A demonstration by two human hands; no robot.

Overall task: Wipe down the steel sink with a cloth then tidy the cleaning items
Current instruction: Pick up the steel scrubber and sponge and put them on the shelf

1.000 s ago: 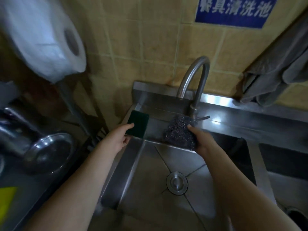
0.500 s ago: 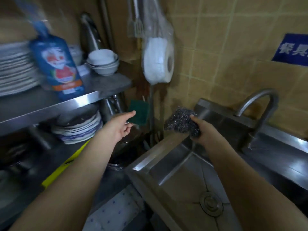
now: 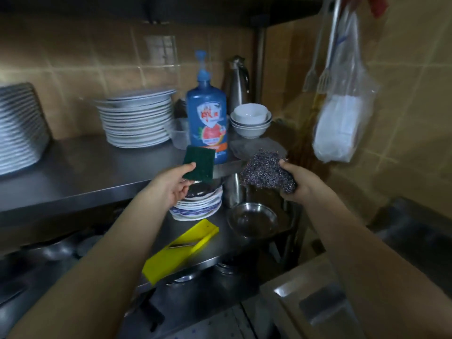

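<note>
My left hand [image 3: 171, 185] pinches a dark green scouring pad [image 3: 199, 163] by its lower edge, holding it upright in front of the steel shelf [image 3: 85, 172]. My right hand [image 3: 299, 183] grips a dark steel-wool scrubber [image 3: 265, 171] in the air, just right of the pad and near the shelf's right end. A blue dish-soap pump bottle [image 3: 208, 111] stands on the shelf right behind the pad. Only a corner of the steel sink [image 3: 313, 307] shows at the bottom right.
On the shelf stand a stack of white plates [image 3: 137, 118], stacked white bowls [image 3: 250, 119] and a steel jug [image 3: 238, 79]. Below it lie more plates [image 3: 198, 204], a steel bowl [image 3: 253, 218] and a yellow slicer [image 3: 178, 250]. A bagged paper roll [image 3: 340, 113] hangs on the wall at right.
My view has swung left from the sink to the shelves. Both hands have carried the green pad and the steel-wool scrubber away from the sink ledge up to the shelf by the soap bottle.
</note>
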